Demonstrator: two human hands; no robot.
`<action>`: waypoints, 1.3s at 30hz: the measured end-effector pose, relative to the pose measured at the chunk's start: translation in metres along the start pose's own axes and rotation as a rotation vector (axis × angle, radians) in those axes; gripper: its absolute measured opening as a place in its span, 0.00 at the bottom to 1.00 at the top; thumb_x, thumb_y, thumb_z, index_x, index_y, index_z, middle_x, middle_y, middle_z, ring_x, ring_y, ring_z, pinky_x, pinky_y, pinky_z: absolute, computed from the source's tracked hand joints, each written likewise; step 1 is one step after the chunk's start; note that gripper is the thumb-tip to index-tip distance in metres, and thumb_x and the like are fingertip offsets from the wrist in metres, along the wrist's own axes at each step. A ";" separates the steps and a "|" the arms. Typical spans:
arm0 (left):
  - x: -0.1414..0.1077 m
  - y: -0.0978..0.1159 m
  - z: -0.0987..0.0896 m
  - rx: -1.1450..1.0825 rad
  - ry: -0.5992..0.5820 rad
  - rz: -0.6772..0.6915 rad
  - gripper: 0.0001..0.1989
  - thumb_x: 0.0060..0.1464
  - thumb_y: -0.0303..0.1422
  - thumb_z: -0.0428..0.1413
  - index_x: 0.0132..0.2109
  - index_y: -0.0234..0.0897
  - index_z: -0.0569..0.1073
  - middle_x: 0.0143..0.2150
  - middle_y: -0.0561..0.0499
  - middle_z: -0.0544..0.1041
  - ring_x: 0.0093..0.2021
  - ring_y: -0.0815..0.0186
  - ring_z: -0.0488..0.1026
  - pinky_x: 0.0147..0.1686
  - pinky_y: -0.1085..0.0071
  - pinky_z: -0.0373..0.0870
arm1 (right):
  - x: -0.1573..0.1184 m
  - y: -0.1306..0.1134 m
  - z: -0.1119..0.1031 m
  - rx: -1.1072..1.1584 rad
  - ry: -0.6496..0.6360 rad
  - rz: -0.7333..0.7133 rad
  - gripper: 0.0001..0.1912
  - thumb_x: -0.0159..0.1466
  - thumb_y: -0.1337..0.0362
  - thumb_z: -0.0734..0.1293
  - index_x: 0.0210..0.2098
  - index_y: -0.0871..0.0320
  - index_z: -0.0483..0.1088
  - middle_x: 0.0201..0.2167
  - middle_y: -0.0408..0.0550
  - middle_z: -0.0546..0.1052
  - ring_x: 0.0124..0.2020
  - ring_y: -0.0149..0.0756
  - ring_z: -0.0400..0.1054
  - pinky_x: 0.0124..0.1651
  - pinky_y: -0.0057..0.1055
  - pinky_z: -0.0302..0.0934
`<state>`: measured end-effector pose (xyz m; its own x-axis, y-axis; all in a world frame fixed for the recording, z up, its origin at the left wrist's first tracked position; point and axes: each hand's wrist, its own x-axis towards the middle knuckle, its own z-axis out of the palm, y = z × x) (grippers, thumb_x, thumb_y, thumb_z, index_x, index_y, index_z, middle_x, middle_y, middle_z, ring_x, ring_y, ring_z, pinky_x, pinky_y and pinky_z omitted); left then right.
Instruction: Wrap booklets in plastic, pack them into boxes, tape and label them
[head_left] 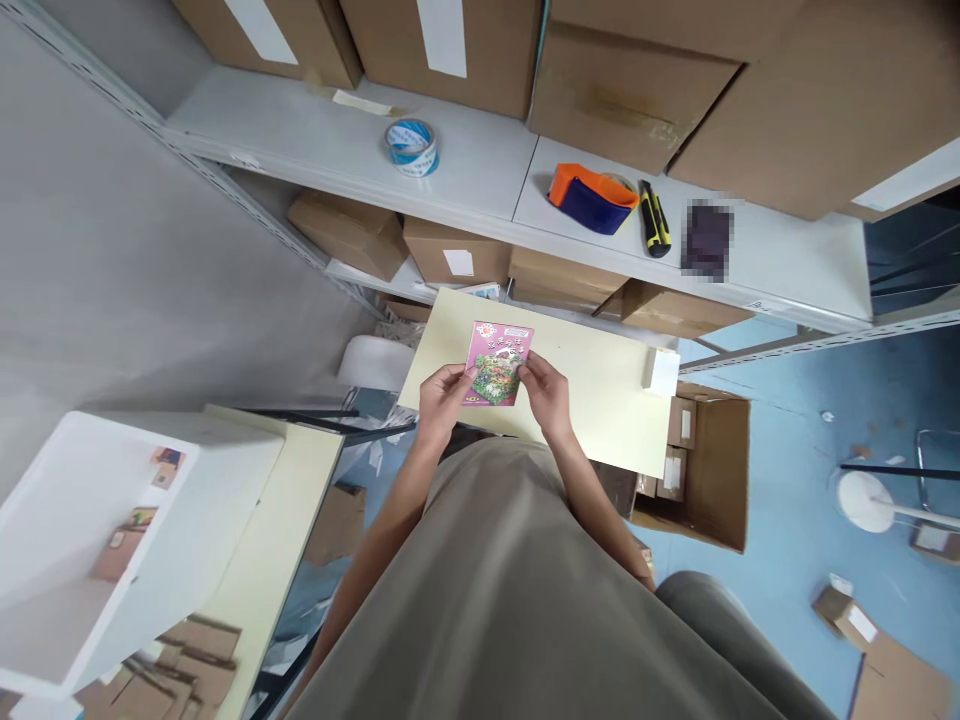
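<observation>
A pink booklet [496,368] with a green floral picture on its cover is held up over the cream table [600,400]. My left hand [444,395] grips its left edge, thumb on the cover. On the right edge, my right hand [545,391] pinches it the same way. The fingers behind the booklet are hidden. A small white box [662,371] stands at the table's right end.
The shelf [480,185] ahead bears a tape roll [412,147], an orange and blue band [592,199], a yellow-black cutter [655,220] and cartons. An open carton [724,470] sits right of the table; a white bin [150,530] is at left.
</observation>
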<state>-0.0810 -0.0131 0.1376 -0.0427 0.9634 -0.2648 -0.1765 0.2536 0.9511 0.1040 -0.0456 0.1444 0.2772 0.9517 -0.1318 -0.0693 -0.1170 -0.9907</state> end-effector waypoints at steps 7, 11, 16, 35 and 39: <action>-0.024 0.001 0.013 0.137 -0.075 0.153 0.19 0.58 0.47 0.69 0.48 0.38 0.83 0.49 0.45 0.87 0.50 0.56 0.84 0.53 0.60 0.82 | -0.019 -0.004 0.029 -0.007 -0.034 -0.032 0.31 0.64 0.40 0.75 0.58 0.54 0.81 0.58 0.52 0.83 0.59 0.51 0.78 0.60 0.45 0.75; -0.033 0.002 0.010 0.226 -0.268 0.173 0.24 0.60 0.46 0.68 0.59 0.42 0.82 0.60 0.44 0.83 0.58 0.55 0.81 0.57 0.59 0.82 | -0.015 -0.004 0.024 0.010 0.067 0.022 0.25 0.62 0.40 0.77 0.41 0.57 0.82 0.38 0.47 0.86 0.40 0.43 0.79 0.45 0.37 0.75; -0.017 0.002 -0.013 0.185 -0.148 0.062 0.31 0.56 0.54 0.69 0.58 0.37 0.82 0.60 0.38 0.83 0.58 0.51 0.81 0.54 0.59 0.82 | -0.010 -0.006 0.007 0.204 0.015 0.130 0.24 0.60 0.43 0.79 0.45 0.55 0.82 0.40 0.48 0.87 0.39 0.45 0.81 0.41 0.38 0.75; -0.053 -0.007 -0.008 0.378 -0.129 0.257 0.19 0.61 0.42 0.66 0.58 0.45 0.84 0.57 0.49 0.85 0.50 0.57 0.85 0.55 0.58 0.83 | -0.034 0.010 0.033 0.046 -0.103 0.026 0.26 0.67 0.41 0.73 0.52 0.54 0.83 0.45 0.48 0.87 0.47 0.46 0.81 0.47 0.39 0.77; -0.038 0.000 -0.031 0.399 0.038 0.258 0.21 0.61 0.44 0.66 0.58 0.42 0.83 0.57 0.45 0.85 0.46 0.61 0.82 0.41 0.67 0.80 | -0.028 0.006 0.018 0.105 -0.166 0.050 0.25 0.64 0.42 0.76 0.50 0.54 0.83 0.44 0.47 0.86 0.45 0.44 0.80 0.47 0.37 0.75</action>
<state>-0.1099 -0.0520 0.1431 -0.0728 0.9973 -0.0105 0.2354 0.0275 0.9715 0.0783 -0.0682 0.1423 0.1093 0.9803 -0.1647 -0.1811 -0.1433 -0.9730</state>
